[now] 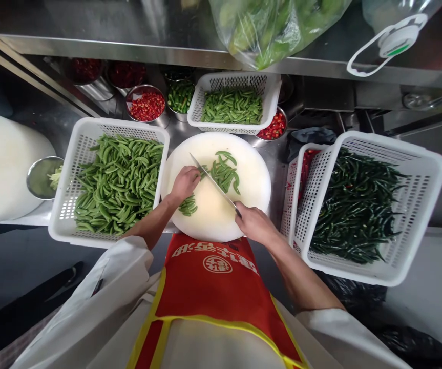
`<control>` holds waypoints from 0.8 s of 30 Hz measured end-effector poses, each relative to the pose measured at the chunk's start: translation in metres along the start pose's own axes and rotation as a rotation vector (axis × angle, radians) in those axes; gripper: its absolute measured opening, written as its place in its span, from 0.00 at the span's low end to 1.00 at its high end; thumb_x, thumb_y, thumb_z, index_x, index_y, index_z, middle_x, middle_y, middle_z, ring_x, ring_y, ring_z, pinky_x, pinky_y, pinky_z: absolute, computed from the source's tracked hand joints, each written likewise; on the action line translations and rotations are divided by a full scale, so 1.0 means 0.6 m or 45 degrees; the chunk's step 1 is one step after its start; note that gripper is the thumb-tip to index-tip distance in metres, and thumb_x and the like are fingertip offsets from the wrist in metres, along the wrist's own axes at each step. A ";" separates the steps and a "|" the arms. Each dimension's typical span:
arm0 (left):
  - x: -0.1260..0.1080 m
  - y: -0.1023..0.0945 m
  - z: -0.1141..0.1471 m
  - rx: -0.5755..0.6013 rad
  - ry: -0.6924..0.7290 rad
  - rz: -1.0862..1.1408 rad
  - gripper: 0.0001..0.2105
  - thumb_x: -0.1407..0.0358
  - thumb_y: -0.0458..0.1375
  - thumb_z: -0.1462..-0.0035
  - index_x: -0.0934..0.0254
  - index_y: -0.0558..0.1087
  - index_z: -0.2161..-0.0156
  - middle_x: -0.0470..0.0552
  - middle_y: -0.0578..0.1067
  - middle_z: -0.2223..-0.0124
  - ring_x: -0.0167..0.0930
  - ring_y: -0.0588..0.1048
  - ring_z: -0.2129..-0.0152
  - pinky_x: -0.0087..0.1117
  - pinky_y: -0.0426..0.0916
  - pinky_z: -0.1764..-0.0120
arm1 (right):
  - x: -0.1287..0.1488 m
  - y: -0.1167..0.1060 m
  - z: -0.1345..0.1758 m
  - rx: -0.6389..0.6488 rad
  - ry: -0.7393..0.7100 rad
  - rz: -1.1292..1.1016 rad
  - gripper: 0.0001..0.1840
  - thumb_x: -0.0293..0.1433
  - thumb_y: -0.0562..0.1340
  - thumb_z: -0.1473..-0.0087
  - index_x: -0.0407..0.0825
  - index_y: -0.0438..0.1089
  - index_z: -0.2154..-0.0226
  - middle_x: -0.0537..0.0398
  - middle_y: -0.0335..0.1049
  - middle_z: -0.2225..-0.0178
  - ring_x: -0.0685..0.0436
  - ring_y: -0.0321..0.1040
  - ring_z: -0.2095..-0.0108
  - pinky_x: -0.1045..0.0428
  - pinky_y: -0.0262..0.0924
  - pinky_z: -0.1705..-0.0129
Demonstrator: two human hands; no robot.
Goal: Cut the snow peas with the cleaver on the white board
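Observation:
A round white cutting board (209, 225) lies in front of me. My right hand (253, 221) is wrapped round the handle of a kitchen knife (217, 185), whose long thin blade slants across the board toward the upper left. Just left of the blade, my left hand (187, 182) is closed, its fingertips bent down on a few green pea pods that they partly hide. A loose heap of pea pods (224, 175) lies right of the blade. Below my left hand, a small row of pods (188, 206) rests near the board's edge.
Left stands a white basket (57, 205) full of pods; a smaller pod basket (195, 110) is behind the board. Dark green chillies fill a basket (420, 225) at right. Metal pots hold cut red chillies (147, 106). A steel shelf (128, 50) overhangs the back, with a plastic bag (267, 31) on it.

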State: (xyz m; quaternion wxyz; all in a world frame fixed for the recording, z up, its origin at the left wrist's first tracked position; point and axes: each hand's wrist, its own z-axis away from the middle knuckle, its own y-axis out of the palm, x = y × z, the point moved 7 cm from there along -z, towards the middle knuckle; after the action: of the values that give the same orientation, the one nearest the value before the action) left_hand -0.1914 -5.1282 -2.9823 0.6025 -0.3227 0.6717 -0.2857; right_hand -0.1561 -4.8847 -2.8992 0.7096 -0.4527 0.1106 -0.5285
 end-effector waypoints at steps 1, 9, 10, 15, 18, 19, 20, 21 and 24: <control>0.000 -0.002 -0.001 0.027 -0.003 -0.008 0.03 0.69 0.58 0.37 0.61 0.75 0.62 0.54 0.77 0.54 0.37 0.74 0.52 0.40 0.70 0.44 | 0.003 0.005 -0.010 -0.023 0.001 -0.005 0.13 0.31 0.52 0.36 0.50 0.66 0.52 0.47 0.79 0.63 0.39 0.73 0.65 0.49 0.48 0.67; -0.024 -0.016 -0.041 0.041 -0.001 -0.120 0.08 0.65 0.61 0.39 0.61 0.76 0.55 0.56 0.75 0.47 0.38 0.71 0.47 0.41 0.65 0.39 | 0.002 0.034 0.011 -0.355 0.031 -0.579 0.15 0.37 0.52 0.38 0.52 0.67 0.53 0.56 0.72 0.72 0.42 0.69 0.70 0.52 0.55 0.66; -0.030 -0.010 -0.049 0.071 0.045 -0.127 0.10 0.65 0.61 0.39 0.61 0.76 0.53 0.56 0.74 0.45 0.38 0.70 0.45 0.41 0.64 0.39 | -0.004 0.036 0.022 -0.396 0.058 -0.673 0.15 0.39 0.52 0.38 0.52 0.67 0.53 0.57 0.71 0.73 0.43 0.68 0.72 0.52 0.56 0.67; -0.042 0.019 -0.057 0.318 0.300 -0.210 0.10 0.65 0.54 0.34 0.63 0.78 0.56 0.56 0.77 0.49 0.38 0.72 0.48 0.41 0.65 0.40 | -0.044 0.061 0.070 -0.461 0.229 -1.029 0.12 0.43 0.54 0.39 0.52 0.64 0.61 0.63 0.61 0.78 0.46 0.62 0.78 0.53 0.56 0.72; -0.025 0.000 -0.032 0.448 0.391 -0.330 0.10 0.67 0.53 0.35 0.64 0.78 0.58 0.57 0.77 0.52 0.39 0.72 0.51 0.41 0.66 0.43 | -0.067 0.078 0.097 -0.526 0.268 -1.079 0.13 0.43 0.56 0.39 0.52 0.64 0.62 0.62 0.64 0.76 0.47 0.62 0.75 0.53 0.58 0.70; -0.019 -0.010 -0.023 0.505 0.412 -0.374 0.09 0.68 0.54 0.37 0.63 0.78 0.60 0.57 0.78 0.54 0.40 0.73 0.53 0.41 0.67 0.45 | -0.074 0.084 0.106 -0.545 0.275 -1.083 0.13 0.43 0.56 0.39 0.51 0.65 0.62 0.61 0.66 0.74 0.47 0.62 0.74 0.54 0.58 0.70; -0.015 -0.020 -0.016 0.556 0.425 -0.416 0.08 0.69 0.55 0.38 0.63 0.77 0.62 0.56 0.78 0.56 0.40 0.73 0.55 0.42 0.67 0.47 | -0.079 0.092 0.115 -0.555 0.283 -1.088 0.14 0.44 0.56 0.39 0.51 0.66 0.61 0.60 0.67 0.73 0.47 0.62 0.74 0.54 0.58 0.69; -0.013 -0.030 -0.012 0.592 0.432 -0.450 0.07 0.69 0.56 0.39 0.62 0.77 0.63 0.56 0.78 0.58 0.40 0.74 0.56 0.42 0.68 0.48 | -0.084 0.100 0.122 -0.556 0.294 -1.097 0.14 0.44 0.56 0.39 0.51 0.66 0.60 0.60 0.67 0.73 0.48 0.62 0.75 0.54 0.58 0.70; -0.036 -0.043 -0.015 0.594 0.424 -0.471 0.05 0.67 0.58 0.40 0.62 0.77 0.64 0.56 0.78 0.57 0.41 0.74 0.56 0.42 0.68 0.48 | -0.092 0.129 0.137 -0.509 0.354 -1.164 0.17 0.46 0.56 0.38 0.50 0.67 0.59 0.62 0.65 0.77 0.48 0.60 0.78 0.53 0.56 0.73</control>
State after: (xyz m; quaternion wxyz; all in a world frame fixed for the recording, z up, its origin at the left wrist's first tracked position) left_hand -0.1969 -5.1274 -2.9480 0.4801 -0.2414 0.6077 -0.5847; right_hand -0.0765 -4.7919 -2.9291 0.2843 -0.5071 0.0935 -0.8083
